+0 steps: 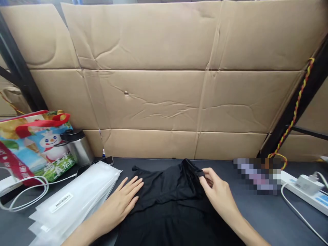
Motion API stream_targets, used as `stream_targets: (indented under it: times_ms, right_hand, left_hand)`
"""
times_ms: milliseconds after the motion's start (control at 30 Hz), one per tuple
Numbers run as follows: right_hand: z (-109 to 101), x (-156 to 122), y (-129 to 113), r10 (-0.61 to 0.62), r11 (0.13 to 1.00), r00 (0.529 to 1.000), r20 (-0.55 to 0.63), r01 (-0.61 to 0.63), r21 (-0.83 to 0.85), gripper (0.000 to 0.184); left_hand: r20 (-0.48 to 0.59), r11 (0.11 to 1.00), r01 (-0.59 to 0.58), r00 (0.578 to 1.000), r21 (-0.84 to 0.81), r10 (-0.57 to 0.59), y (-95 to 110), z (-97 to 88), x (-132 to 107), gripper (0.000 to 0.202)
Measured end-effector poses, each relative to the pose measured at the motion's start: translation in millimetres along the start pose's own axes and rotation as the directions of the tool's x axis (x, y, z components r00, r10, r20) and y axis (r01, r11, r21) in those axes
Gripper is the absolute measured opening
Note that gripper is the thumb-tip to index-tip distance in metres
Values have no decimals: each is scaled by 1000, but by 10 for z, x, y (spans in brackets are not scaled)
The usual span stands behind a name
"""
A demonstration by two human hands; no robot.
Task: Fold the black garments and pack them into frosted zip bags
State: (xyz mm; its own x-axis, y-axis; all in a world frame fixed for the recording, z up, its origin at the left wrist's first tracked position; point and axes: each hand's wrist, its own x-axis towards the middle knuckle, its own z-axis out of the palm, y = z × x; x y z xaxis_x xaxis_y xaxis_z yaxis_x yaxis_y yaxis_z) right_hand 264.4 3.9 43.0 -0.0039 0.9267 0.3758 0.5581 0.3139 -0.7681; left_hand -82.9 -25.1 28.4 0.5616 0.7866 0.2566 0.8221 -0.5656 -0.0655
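A black garment (171, 208) lies spread on the dark table, running down past the bottom edge of the view. Its upper part is folded over, and the cloth bunches up near the right corner. My left hand (125, 200) rests flat on the garment's left side with its fingers stretched out. At the upper right corner, my right hand (215, 188) pinches the black cloth between thumb and fingers and lifts it slightly. What kind of garment it is, I cannot tell.
Left of the garment lies a stack of clear plastic bags (77, 201) with a barcode label. Behind it stand a steel flask (80, 150), a phone (109, 160) and a colourful shopping bag (51, 150). A power strip (302, 191) with cables sits right. Cardboard (159, 102) walls the back.
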Motion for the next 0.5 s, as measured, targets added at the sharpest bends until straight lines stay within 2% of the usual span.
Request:
stream_targets:
  times_ms: [167, 267, 367, 500]
  right_hand:
    - [-377, -73, 453, 134, 989, 991, 2, -133, -62, 25]
    - [-480, 76, 574, 141, 986, 989, -51, -144, -78, 36]
    - [-446, 332, 508, 77, 985, 997, 12, -74, -153, 35]
    - [-198, 585, 395, 10, 982, 993, 121, 14, -190, 31]
  left_hand:
    - [-61, 1000, 12, 998, -16, -12, -169, -54, -65, 53]
    - [-118, 996, 49, 991, -73, -58, -292, -78, 64, 42]
    - [-170, 972, 139, 970, -191, -172, -380, -72, 338, 36]
    - [-91, 902, 234, 954, -362, -284, -442, -11, 646, 35]
